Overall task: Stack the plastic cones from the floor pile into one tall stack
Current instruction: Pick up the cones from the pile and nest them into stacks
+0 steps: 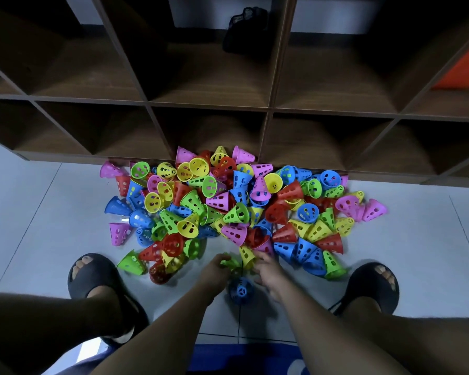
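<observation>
A wide pile of perforated plastic cones (228, 207) in pink, yellow, green, blue and red lies on the pale floor against a shelf unit. My left hand (214, 269) curls round a green cone (229, 263) at the pile's near edge. My right hand (268, 272) is beside it, its fingers touching a yellow cone (246, 256); motion blur hides whether it grips. A blue cone (240, 290) stands upright on the floor just below both hands.
A dark wooden cubby shelf (209, 104) runs across the back; one cubby holds a dark bag (244, 28), another an orange object (460, 71). My feet in black slippers (92, 277) (374, 285) flank the hands. A blue mat (241, 358) lies at the bottom edge.
</observation>
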`<state>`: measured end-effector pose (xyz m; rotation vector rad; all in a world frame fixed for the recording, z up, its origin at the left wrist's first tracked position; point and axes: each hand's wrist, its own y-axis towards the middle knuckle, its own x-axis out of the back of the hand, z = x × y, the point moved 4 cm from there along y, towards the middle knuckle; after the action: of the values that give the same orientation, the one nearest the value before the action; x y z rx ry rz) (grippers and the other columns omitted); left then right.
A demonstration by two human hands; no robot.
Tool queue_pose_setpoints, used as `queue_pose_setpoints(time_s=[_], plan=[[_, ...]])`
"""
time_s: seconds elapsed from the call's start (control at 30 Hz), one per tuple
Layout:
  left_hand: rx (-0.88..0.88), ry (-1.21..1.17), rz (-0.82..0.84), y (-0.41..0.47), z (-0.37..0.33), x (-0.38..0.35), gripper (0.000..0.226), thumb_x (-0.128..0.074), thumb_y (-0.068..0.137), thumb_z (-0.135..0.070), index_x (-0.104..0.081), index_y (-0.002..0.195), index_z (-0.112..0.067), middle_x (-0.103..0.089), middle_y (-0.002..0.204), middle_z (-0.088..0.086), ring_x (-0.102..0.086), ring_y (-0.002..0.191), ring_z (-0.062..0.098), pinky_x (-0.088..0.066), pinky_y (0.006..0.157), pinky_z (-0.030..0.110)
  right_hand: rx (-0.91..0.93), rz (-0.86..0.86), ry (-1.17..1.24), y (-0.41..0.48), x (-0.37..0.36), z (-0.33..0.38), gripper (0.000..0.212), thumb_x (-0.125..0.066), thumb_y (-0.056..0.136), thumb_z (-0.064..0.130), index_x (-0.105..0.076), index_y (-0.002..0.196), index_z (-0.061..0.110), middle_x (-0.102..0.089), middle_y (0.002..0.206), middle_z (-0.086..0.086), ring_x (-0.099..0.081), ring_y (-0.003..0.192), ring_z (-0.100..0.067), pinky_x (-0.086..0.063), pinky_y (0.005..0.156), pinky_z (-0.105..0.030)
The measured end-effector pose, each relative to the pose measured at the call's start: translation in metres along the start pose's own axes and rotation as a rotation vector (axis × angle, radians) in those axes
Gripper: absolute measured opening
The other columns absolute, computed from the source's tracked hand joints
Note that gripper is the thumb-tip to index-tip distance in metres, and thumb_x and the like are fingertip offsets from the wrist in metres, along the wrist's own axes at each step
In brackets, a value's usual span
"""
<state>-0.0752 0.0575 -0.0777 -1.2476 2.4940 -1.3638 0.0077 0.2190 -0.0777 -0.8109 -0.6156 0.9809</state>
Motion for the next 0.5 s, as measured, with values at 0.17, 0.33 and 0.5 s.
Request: queue_pose_setpoints(time_s=[0.17, 0.33, 0.5], plan=[[-0.006, 0.342, -0.182, -0.002, 0.004, 0.022, 0.011, -0.054, 0.105, -0.024, -0.057, 0.116, -0.024, -0.066, 0.096, 0.001, -0.069, 0.084, 0.017, -0.061, 0.071, 0.033, 0.006, -0.050, -0.051, 0.005, 0.001, -0.001, 0.039, -0.045, 0.104, 0.006, -0.069, 0.113, 0.035, -0.057, 0.130, -0.001, -0.058, 0.116, -0.024, -0.054, 0.102, -0.045], [0.001, 0.540, -0.208, -0.010, 0.015, 0.036, 0.008, -0.058, 0.102, -0.013, -0.062, 0.106, -0.018, -0.056, 0.089, -0.005, -0.058, 0.077, 0.006, -0.048, 0.061, 0.020, 0.037, -0.112, -0.046, -0.003, 0.009, -0.003, 0.028, -0.059, 0.100, 0.004, -0.074, 0.108, 0.026, -0.064, 0.121, 0.002, -0.064, 0.109, -0.022, -0.058, 0.093, -0.037], [0.052, 0.562, -0.205, -0.011, 0.037, 0.045, 0.006, -0.063, 0.100, -0.021, -0.069, 0.098, -0.021, -0.066, 0.089, -0.003, -0.066, 0.080, 0.013, -0.062, 0.075, 0.033, 0.083, -0.165, 0.003, -0.017, 0.015, 0.004, 0.019, -0.067, 0.096, 0.008, -0.074, 0.099, 0.025, -0.072, 0.113, 0.001, -0.070, 0.103, -0.022, -0.060, 0.096, -0.044]])
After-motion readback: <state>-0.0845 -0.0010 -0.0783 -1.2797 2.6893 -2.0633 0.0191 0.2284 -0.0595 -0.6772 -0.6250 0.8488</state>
